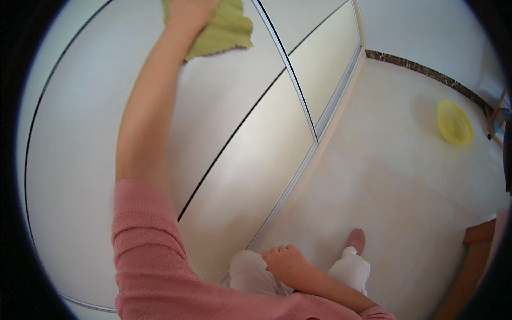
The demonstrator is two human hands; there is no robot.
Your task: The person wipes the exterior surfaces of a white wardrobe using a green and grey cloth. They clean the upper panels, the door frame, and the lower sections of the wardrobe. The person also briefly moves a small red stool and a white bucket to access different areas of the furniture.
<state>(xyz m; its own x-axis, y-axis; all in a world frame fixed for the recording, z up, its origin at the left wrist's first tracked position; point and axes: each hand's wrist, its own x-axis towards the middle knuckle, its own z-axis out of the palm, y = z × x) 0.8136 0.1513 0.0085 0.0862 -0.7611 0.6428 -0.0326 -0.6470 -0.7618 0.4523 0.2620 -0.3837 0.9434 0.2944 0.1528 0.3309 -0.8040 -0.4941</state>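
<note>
My left arm reaches up across a pale sliding wardrobe door (234,106). At the top edge of the picture my left hand (194,13) holds a yellow-green cloth (226,29) against the panel; its fingertips are cut off or hidden. The cloth has a ragged edge and spreads out to the right of the hand. Low down, my right hand (286,262) hangs by my thigh, its fingers curled in and nothing seen in them.
Dark strips and a silver metal frame (288,69) divide the door panels. On the pale tiled floor (394,176) at right stands a yellow plastic basin (454,122). A dark marbled skirting (421,66) runs along the wall. Brown wooden furniture (480,233) juts in at lower right.
</note>
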